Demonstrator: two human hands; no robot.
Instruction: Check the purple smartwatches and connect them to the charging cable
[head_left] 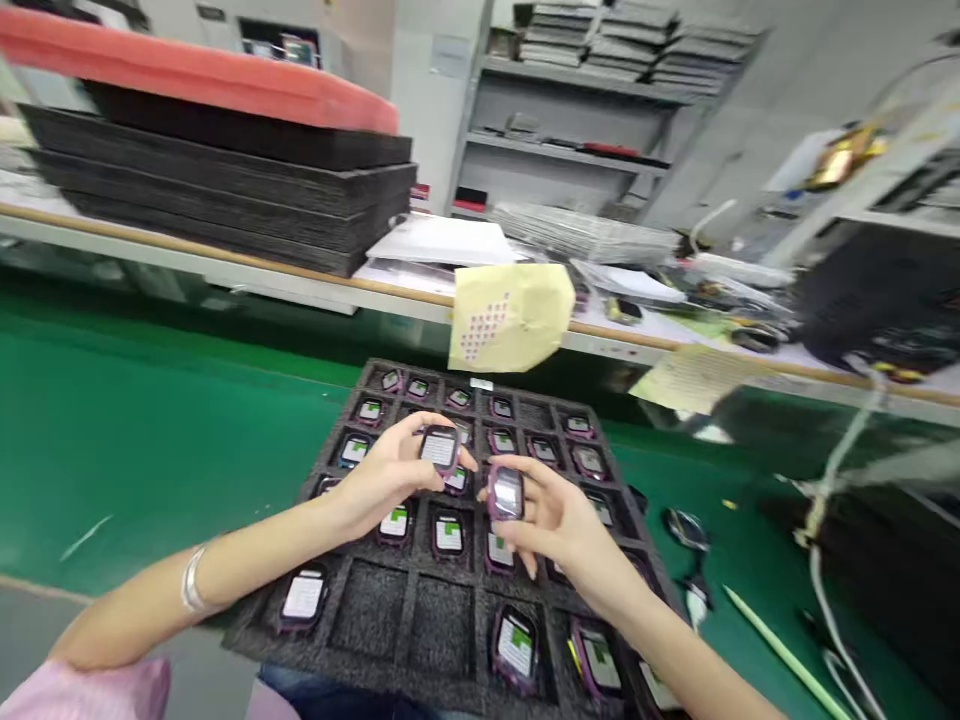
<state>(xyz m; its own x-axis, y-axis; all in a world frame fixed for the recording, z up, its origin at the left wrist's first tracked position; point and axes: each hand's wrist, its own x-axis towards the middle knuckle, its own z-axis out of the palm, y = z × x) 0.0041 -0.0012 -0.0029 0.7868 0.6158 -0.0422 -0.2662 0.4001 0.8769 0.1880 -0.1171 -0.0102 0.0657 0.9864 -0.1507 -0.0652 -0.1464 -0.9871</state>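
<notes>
A black foam tray (390,610) with square pockets lies on the green belt in front of me. Several small purple-cased watch units with lit screens sit in its pockets; some near pockets hold nothing. My left hand (382,478) holds one purple watch unit (439,448) above the tray's middle. My right hand (559,525) grips a second purple unit (505,492) just to the right, close to the first. A silver bracelet (193,580) circles my left wrist.
A tall stack of black foam trays (225,190) with a red cover stands on the bench at the back left. A yellow paper (514,315) hangs over the bench edge. Cables (825,520), a green stick (780,650) and a small black part (684,528) lie right of the tray.
</notes>
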